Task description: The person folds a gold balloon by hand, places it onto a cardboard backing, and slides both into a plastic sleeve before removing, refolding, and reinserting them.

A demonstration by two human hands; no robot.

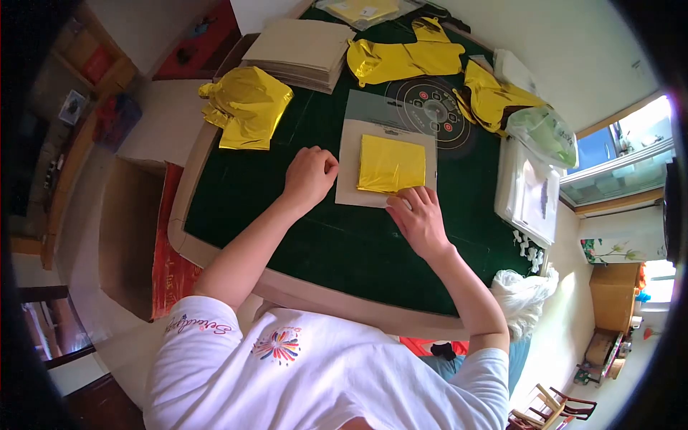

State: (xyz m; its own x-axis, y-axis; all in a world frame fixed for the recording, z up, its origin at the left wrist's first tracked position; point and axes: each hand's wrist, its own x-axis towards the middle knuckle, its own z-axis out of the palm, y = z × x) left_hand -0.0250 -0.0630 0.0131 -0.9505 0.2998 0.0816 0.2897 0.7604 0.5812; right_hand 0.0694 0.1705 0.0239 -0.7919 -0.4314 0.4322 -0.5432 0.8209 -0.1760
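A folded square of gold foil (391, 165), which looks like a flat foil balloon, lies on a pale card sheet (348, 179). Clear plastic (367, 107) extends from the card's far end. My right hand (418, 218) has its fingers bent and closed at the foil's lower right edge; the fingertips are partly hidden. Just left of the card, my left hand (312, 174) is curled closed above the green table top, apart from the foil, with nothing visible in it. Beyond it lies a loose gold foil piece (251, 107).
A stack of card sheets (297, 54) stands at the far left of the table (287, 236). More gold foil (405, 61) lies at the back and right. White packets (527, 186) and a green plastic bag (545, 136) line the right edge. A cardboard box (136, 236) stands left on the floor.
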